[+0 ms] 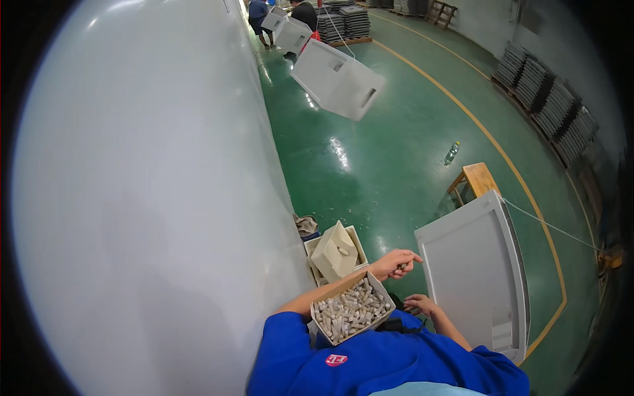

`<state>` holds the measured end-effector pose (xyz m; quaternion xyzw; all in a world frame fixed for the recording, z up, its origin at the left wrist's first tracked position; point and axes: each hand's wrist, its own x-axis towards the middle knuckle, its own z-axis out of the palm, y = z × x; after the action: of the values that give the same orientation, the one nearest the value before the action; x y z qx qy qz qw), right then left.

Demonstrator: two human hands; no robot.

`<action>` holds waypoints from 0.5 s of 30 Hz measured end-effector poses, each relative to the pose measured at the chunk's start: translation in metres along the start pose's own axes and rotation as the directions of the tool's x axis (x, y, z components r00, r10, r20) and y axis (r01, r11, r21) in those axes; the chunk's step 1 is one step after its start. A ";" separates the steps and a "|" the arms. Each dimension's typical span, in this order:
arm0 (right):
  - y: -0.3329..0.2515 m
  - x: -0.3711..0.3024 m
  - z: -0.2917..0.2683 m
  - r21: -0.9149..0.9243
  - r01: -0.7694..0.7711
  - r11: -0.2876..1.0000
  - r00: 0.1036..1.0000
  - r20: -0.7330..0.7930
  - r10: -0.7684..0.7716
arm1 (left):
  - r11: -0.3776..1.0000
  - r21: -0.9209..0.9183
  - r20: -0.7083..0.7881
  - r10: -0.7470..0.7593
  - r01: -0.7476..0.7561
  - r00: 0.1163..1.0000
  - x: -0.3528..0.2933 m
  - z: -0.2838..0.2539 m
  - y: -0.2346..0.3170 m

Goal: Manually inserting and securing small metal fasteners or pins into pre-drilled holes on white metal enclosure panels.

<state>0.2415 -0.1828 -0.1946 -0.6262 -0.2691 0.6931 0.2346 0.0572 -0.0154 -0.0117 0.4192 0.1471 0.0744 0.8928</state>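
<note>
My left hand (pixel 395 264) reaches across at the left edge of a large white panel (pixel 465 264), its index finger stretched toward that edge. The other fingers are curled round a small, partly hidden piece whose kind I cannot make out. My right hand (pixel 421 304) is held lower, beside the same panel edge, with its fingers loosely bent and apart; nothing shows in it. Against my chest, over my left forearm, sits an open box (pixel 385 315) full of small whitish cylindrical pieces (pixel 350 307).
Cream bins (pixel 335 254) stand on the floor by the long white wall (pixel 152 165). Beyond the panel are a wooden stool (pixel 481 179) and a plastic bottle (pixel 452 153). More white panels (pixel 337 79) hang ahead, near two people. Stacked grey sheets (pixel 545 99) line the right wall.
</note>
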 end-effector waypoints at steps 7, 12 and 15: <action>-0.056 -0.005 0.013 0.066 0.150 0.987 0.972 0.172 -0.159 | 0.995 0.095 0.014 -0.017 0.016 1.000 -0.005 -0.012 0.001; -0.101 0.012 0.019 0.153 0.397 0.905 0.859 0.285 -0.425 | 0.954 0.293 -0.206 0.003 0.058 0.979 -0.019 -0.027 0.006; -0.126 0.026 0.025 0.027 0.586 0.810 0.765 0.311 -0.564 | 0.958 0.277 -0.350 0.026 0.077 0.937 -0.035 -0.031 0.002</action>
<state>0.2123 -0.0739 -0.1285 -0.4071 -0.5053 0.6655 0.3688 0.0139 -0.0004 -0.0214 0.5219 0.3180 0.1140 0.7833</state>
